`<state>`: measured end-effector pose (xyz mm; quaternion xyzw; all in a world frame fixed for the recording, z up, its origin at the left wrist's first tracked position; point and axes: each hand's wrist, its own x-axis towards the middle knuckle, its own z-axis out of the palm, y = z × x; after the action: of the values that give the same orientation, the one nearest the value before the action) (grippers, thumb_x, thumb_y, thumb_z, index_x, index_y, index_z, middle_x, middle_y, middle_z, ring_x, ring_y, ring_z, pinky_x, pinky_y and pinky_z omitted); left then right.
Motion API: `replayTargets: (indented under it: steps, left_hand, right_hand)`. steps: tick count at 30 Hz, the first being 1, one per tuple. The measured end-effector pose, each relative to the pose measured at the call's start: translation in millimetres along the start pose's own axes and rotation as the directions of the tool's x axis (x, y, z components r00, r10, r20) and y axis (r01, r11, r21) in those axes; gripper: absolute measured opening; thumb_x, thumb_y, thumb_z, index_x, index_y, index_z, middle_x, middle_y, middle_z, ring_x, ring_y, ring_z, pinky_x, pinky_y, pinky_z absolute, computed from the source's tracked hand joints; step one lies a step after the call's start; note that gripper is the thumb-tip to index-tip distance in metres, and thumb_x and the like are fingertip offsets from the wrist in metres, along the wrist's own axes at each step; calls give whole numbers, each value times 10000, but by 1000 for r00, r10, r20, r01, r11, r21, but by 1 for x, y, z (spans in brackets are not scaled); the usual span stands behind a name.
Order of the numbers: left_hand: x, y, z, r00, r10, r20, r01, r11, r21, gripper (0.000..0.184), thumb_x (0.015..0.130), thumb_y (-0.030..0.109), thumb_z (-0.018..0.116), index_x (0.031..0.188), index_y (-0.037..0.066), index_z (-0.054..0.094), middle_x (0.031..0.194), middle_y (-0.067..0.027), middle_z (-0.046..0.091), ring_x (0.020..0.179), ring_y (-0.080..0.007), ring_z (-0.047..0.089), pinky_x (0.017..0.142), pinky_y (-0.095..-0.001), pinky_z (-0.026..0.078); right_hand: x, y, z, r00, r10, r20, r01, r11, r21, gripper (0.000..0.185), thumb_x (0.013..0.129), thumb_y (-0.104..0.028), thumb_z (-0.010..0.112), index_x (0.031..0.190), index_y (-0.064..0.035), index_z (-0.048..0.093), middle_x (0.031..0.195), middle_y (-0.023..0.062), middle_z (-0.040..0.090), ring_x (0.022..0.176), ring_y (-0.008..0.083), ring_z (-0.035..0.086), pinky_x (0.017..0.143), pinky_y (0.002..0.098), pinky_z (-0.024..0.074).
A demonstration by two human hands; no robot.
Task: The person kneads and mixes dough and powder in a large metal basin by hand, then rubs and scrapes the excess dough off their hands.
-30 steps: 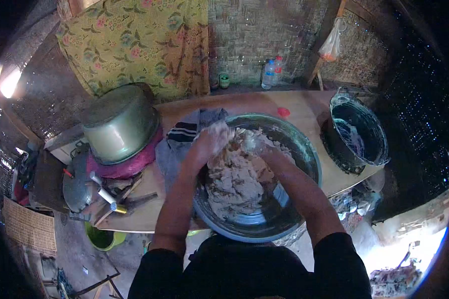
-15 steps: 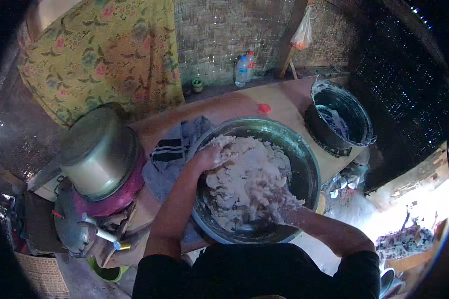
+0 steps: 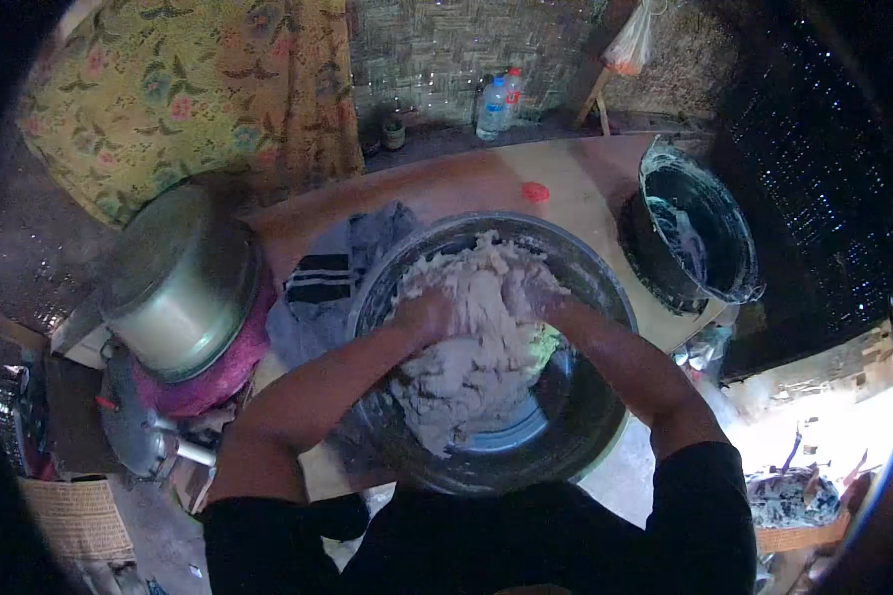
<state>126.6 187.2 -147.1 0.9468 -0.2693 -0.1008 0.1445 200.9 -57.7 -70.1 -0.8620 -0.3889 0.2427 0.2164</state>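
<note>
A large mass of pale, sticky dough fills much of a wide metal basin on the table. My left hand is sunk into the left side of the dough, its fingers mostly covered. Opposite it, my right hand grips the upper right of the mass, with dough bulging between the two hands. Part of the basin's shiny bottom shows at the near side, below the dough.
A dark bucket with white smears stands right of the basin. To the left are a grey cloth and an upturned metal pot. A red lid and plastic bottles are at the back.
My right hand has moved from the near right side up to the far right of the dough. My left hand has pushed deeper in. The dough is bunched farther away, baring the basin's bottom.
</note>
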Motion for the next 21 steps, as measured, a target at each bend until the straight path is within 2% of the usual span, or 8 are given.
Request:
replayTargets:
  steps: [4,6,9,11,14,17,19,21]
  left_hand:
    - [15,21,-38,933,-98,-346,146,983,115,314,786,256,488,980,31,588,1083,-207,545,1006,-348,542,779,-559,437]
    - [-9,76,-116,931,-357,-73,359,933,7,346,778,260,492,1018,20,559,1149,-208,503,1057,-347,506,815,-532,435]
    - [-2,70,-99,873,-434,-222,431,900,-68,392,802,324,543,1086,55,517,998,-205,539,866,-352,549,815,-452,421]
    - [0,30,-60,947,-296,-126,254,928,-272,443,779,307,528,1123,29,503,1096,-218,515,996,-383,510,844,-476,428]
    - [-57,54,-74,999,-16,35,20,992,-124,459,760,307,552,1119,24,514,997,-216,566,941,-385,549,814,-444,449]
    - [-114,73,-61,939,111,324,-88,993,-84,390,753,284,567,1052,34,551,899,-183,607,839,-346,591,750,-417,467]
    - [-126,83,-48,922,211,324,-236,971,38,351,754,266,563,1019,36,563,894,-168,611,809,-335,596,730,-416,469]
    - [-127,116,-99,830,-36,557,-81,980,184,360,878,281,430,1189,119,511,1198,-128,514,941,-306,558,817,-463,435]
  right_hand:
    - [6,-50,-23,978,147,147,56,497,-866,332,783,-302,491,962,-43,596,962,162,607,937,300,548,878,363,398]
    - [5,-40,-13,939,-8,-343,-125,923,-364,385,785,-299,492,1055,-34,563,1021,172,583,968,311,531,902,401,375]
    - [-10,-48,0,721,-274,-636,48,936,-349,458,790,-321,490,1146,-33,507,1102,178,544,1004,305,513,936,417,347]
    - [-41,-64,-9,790,-372,-488,75,848,-525,510,779,-363,551,1154,-22,494,1111,209,542,1008,301,540,821,357,451]
    - [-111,-133,-48,986,164,-30,-109,769,630,559,837,-379,496,1262,-37,374,1229,216,460,1082,296,500,903,409,406]
    - [-135,-129,-5,990,-81,-115,61,983,-174,612,807,-346,530,1325,-90,328,1352,198,307,1244,352,293,1025,469,233]
    - [-131,-99,57,960,-248,-128,4,469,-883,689,773,-370,560,1353,-111,296,1397,202,222,1293,389,203,1052,510,163]
    - [-110,-80,98,985,-111,-131,13,808,-589,717,771,-420,543,1370,-134,272,1422,203,167,1311,402,142,1049,548,129]
